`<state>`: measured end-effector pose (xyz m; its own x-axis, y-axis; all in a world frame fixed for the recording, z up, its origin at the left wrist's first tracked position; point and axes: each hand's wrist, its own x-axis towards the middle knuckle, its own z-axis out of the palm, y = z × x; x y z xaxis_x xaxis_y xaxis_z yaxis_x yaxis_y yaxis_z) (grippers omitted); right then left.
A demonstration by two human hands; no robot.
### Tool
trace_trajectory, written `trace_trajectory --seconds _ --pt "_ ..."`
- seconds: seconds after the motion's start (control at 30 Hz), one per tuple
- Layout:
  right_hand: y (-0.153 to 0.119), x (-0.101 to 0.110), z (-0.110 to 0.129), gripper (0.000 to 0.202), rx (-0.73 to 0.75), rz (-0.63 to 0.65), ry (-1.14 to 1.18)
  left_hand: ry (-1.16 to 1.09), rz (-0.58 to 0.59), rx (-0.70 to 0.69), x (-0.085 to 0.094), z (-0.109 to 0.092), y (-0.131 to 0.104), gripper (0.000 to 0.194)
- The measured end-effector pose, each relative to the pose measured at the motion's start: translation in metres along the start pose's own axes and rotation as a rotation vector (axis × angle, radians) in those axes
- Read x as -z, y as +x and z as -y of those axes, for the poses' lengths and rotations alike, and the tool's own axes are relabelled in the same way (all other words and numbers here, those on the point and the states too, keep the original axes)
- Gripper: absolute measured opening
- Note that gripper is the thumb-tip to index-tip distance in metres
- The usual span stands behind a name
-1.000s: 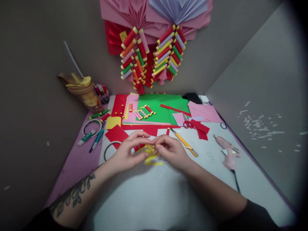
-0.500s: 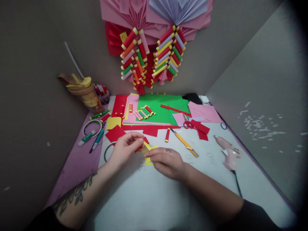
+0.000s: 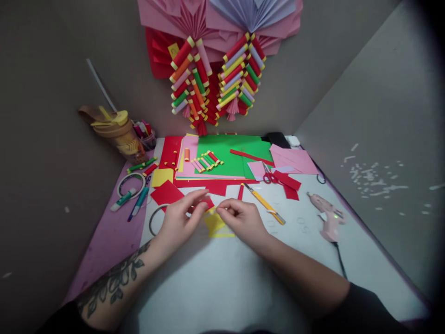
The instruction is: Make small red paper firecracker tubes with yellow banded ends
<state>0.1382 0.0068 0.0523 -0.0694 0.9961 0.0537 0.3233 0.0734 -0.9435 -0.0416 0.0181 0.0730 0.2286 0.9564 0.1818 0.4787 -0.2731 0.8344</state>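
Tabletop (image 3: 187, 297): pale, bordered in purple at left, crowded toward the far edge.
Green sheets (image 3: 239, 141): spread over pink and red paper, bearing a row of slim yellow-ended tubes (image 3: 207, 162).
Hot glue gun (image 3: 330, 220): lying well over to the right, small green light lit.
Box cutter (image 3: 266, 204): just beyond the right hand (image 3: 245, 220), beside a red tube (image 3: 240, 191).
Red-handled scissors (image 3: 268, 177): farther back, near red offcuts (image 3: 291, 192).
Red paper (image 3: 167, 192): just past the left hand (image 3: 181, 218), partly screened by it.
Paper firecracker strings (image 3: 238, 72): hanging on the wall behind.
Left grip: curved, thumb and forefinger apart.
Right grip: narrow, thumb near forefinger; cannot tell whether holding anything.
Yellow paper (image 3: 216, 226): low between both hands, bright, plain, straight along the near edge, blurred toward the fingertips.
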Motion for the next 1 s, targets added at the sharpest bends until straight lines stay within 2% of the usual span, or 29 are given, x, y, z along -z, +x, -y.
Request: trace_trajectory --seconds 0.07,0.13,0.23,0.33,0.47,0.6,0.67,0.8,0.87,0.93,1.0 --pt "0.004 0.003 -0.002 0.012 -0.059 -0.032 0.007 0.106 0.003 0.013 0.001 0.007 0.004 0.032" --pt "0.008 0.005 -0.003 0.012 -0.097 -0.054 0.017 0.275 0.055 0.006 -0.001 0.015 0.008 0.032" --pt "0.014 0.008 -0.004 0.011 -0.036 -0.112 -0.028 0.533 0.156 -0.003 -0.009 0.026 0.01 0.037" --pt "0.017 0.009 -0.005 0.008 0.027 -0.146 -0.057 0.626 0.213 0.052 -0.017 0.034 0.01 0.047" --pt "0.018 0.008 -0.008 0.009 0.004 -0.05 0.039 0.546 0.277 0.072 -0.017 0.041 0.012 0.047" --pt "0.019 0.006 -0.012 0.014 -0.07 -0.007 0.229 0.482 0.284 0.019 -0.011 0.04 0.014 0.02" --pt "0.019 0.005 -0.012 0.015 -0.126 0.014 0.345 0.406 0.232 -0.071 -0.007 0.035 0.014 0.016" --pt "0.017 0.005 -0.006 0.022 -0.223 0.065 0.556 0.299 0.059 -0.377 0.001 0.027 0.012 0.026" --pt "0.015 0.005 -0.003 0.027 -0.261 0.097 0.622 0.284 0.017 -0.458 0.002 0.025 0.009 0.027" --pt "0.013 0.004 -0.002 0.029 -0.273 0.115 0.626 0.221 0.038 -0.455 0.001 0.024 0.007 0.029" --pt "0.012 0.002 -0.004 0.028 -0.258 0.092 0.577 0.109 0.076 -0.355 -0.002 0.022 0.005 0.03"
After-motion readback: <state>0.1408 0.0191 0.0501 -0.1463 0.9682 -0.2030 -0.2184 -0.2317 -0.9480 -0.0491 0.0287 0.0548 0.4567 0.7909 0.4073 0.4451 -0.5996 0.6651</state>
